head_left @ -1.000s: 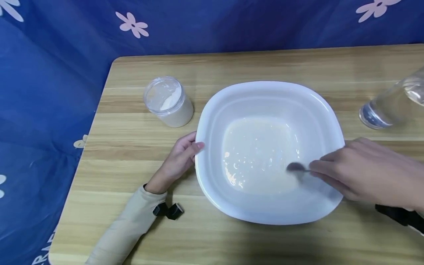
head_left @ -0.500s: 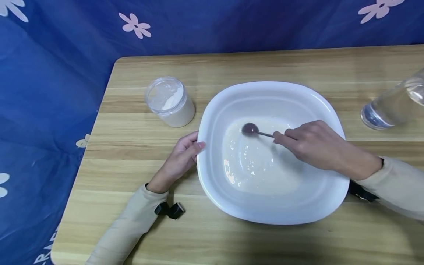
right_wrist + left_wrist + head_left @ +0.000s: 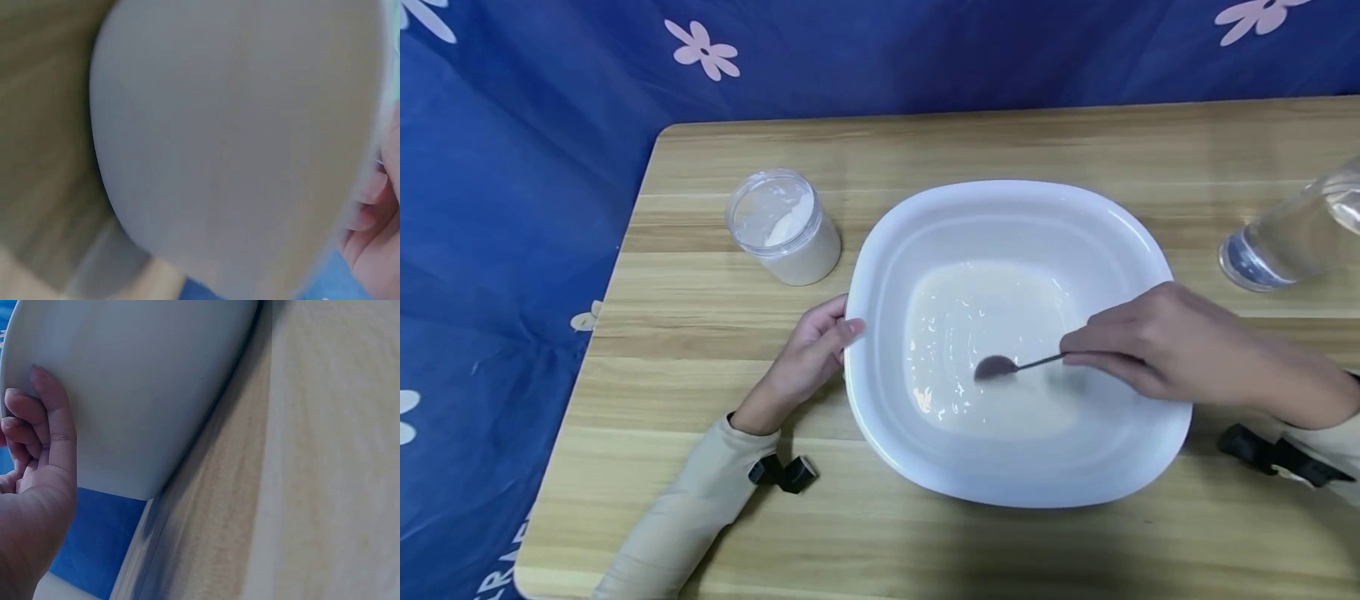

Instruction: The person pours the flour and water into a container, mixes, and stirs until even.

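Observation:
A white oval basin (image 3: 1007, 479) holds a shallow layer of milky white liquid (image 3: 970, 317). My left hand (image 3: 808, 350) grips its left rim, thumb on top and fingers beneath; the left wrist view has those fingers (image 3: 59, 425) against the outer wall. Over the basin's right side, my right hand (image 3: 1157, 350) pinches the thin handle of a metal spoon (image 3: 996, 367). The spoon's bowl points left and is at the liquid, low of its middle. In the right wrist view the basin's outer wall (image 3: 231, 137) hides most of the work, with my right hand (image 3: 375, 231) at the edge.
Left of the basin stands an open clear jar (image 3: 801, 258) of white powder. A clear glass vessel (image 3: 1255, 258) with water is at the right, cut off by the frame. The wooden table (image 3: 760, 533) ends at a blue flowered cloth (image 3: 880, 58) behind.
The spoon has swept from the basin's right side to the upper left, then back down toward the lower middle, my right hand moving with it. My left hand stays on the rim.

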The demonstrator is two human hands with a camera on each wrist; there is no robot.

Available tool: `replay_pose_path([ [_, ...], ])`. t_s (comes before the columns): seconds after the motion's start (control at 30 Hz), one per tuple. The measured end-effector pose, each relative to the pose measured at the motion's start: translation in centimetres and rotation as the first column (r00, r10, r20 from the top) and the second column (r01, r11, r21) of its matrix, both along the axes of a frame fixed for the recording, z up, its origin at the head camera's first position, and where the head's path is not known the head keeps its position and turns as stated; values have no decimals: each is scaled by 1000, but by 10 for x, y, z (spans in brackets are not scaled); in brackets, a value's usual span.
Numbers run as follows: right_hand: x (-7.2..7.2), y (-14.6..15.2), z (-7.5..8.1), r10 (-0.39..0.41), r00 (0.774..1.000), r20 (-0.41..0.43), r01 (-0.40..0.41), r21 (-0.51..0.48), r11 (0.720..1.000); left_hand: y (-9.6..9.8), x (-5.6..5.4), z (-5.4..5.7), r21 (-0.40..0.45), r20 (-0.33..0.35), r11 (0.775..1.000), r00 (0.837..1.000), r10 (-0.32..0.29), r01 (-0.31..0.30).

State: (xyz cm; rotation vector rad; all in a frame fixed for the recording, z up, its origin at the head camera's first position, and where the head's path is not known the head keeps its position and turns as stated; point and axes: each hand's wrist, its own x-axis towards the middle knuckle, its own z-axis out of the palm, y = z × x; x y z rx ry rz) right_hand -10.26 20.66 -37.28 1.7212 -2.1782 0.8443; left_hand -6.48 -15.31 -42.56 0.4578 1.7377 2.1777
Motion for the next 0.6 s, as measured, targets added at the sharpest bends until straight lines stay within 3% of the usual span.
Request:
replay_pose_path([
  [0.27, 8, 6, 7, -94, 994, -61, 99, 82, 992, 0, 0, -1, 5, 1, 1000, 1000, -4, 4],
  [0.6, 15, -1, 5, -100, 993, -54, 106, 106, 989, 1, 0, -2, 29, -7, 1000, 1000, 3, -3],
])
